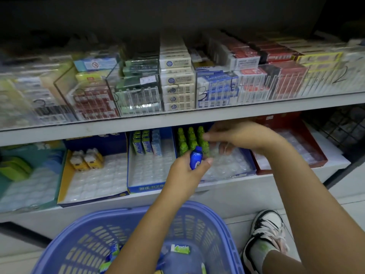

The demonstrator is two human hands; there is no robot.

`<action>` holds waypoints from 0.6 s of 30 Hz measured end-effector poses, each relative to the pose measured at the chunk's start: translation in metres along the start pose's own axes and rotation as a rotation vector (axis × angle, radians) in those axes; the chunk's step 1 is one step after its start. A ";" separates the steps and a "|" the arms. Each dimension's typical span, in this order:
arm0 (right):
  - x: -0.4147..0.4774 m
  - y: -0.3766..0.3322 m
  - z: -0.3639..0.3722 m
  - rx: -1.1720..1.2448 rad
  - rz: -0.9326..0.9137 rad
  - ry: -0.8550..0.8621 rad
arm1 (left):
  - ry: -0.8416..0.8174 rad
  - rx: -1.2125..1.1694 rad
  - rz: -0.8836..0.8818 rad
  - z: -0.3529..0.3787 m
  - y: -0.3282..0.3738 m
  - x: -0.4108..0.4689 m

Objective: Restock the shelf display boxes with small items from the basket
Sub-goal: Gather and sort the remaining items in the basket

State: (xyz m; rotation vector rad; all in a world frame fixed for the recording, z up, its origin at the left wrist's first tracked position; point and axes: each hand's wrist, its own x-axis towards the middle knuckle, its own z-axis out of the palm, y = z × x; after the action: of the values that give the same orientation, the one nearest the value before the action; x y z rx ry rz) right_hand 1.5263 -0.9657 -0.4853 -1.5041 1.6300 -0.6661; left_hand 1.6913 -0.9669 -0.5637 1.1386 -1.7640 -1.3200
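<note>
My left hand (185,171) grips a small blue bottle (196,157) just in front of a blue display box (233,173) on the lower shelf. Several small green bottles (190,140) stand in rows at the back of that box's clear tray. My right hand (235,136) reaches into the same box beside the green bottles, its fingertips touching the rightmost row and the tray. The blue plastic basket (197,220) sits below on the floor with several small packets (180,249) in it, partly hidden by my left forearm.
Left of that box stand another blue box (146,187) with green and blue packs, a yellow-edged box (65,180) with two yellow items, and a teal one. A red box (296,135) lies to the right. The upper shelf carries clear bins of cartons. A shoe (266,232) rests on the floor.
</note>
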 end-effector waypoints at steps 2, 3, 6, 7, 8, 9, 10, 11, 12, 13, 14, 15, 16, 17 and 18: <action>-0.006 -0.005 0.009 0.039 -0.024 -0.155 | -0.030 0.065 0.025 -0.001 0.001 -0.001; -0.005 -0.004 0.014 0.039 -0.033 -0.159 | -0.044 0.101 0.036 -0.001 0.002 -0.002; 0.002 0.001 0.017 0.075 -0.061 -0.124 | -0.080 0.025 0.017 0.000 0.003 -0.005; 0.001 0.004 0.015 0.092 -0.081 -0.150 | -0.099 -0.068 -0.008 -0.001 0.003 -0.005; 0.000 0.008 0.012 0.113 -0.105 -0.183 | -0.119 -0.151 -0.024 -0.002 0.003 -0.006; -0.002 0.012 0.008 0.138 -0.125 -0.209 | -0.132 -0.205 -0.025 -0.004 0.001 -0.006; -0.003 0.016 0.004 0.168 -0.143 -0.222 | -0.141 -0.239 -0.021 -0.006 0.000 -0.006; -0.004 0.019 0.002 0.197 -0.158 -0.221 | -0.146 -0.269 -0.017 -0.007 -0.002 -0.007; -0.004 0.021 0.001 0.220 -0.163 -0.210 | -0.143 -0.293 -0.016 -0.006 -0.003 -0.007; -0.003 0.023 0.001 0.238 -0.156 -0.192 | -0.129 -0.309 -0.013 -0.005 -0.005 -0.006; -0.001 0.024 0.001 0.263 -0.137 -0.172 | -0.105 -0.317 -0.009 -0.002 -0.007 -0.005; 0.000 0.024 0.002 0.298 -0.109 -0.152 | -0.073 -0.316 -0.001 0.001 -0.008 -0.003; 0.002 0.024 0.003 0.334 -0.076 -0.131 | -0.039 -0.309 0.006 0.005 -0.009 -0.001; 0.004 0.023 0.003 0.355 -0.042 -0.103 | -0.007 -0.303 0.011 0.008 -0.009 0.001; 0.005 0.021 0.004 0.354 -0.015 -0.064 | 0.021 -0.300 0.014 0.012 -0.010 0.003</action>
State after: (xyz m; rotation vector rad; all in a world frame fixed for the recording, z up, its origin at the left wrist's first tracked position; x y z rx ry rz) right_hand 1.5176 -0.9669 -0.5058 -1.2666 1.3689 -0.8561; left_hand 1.6824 -0.9660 -0.5762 0.9663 -1.4933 -1.4986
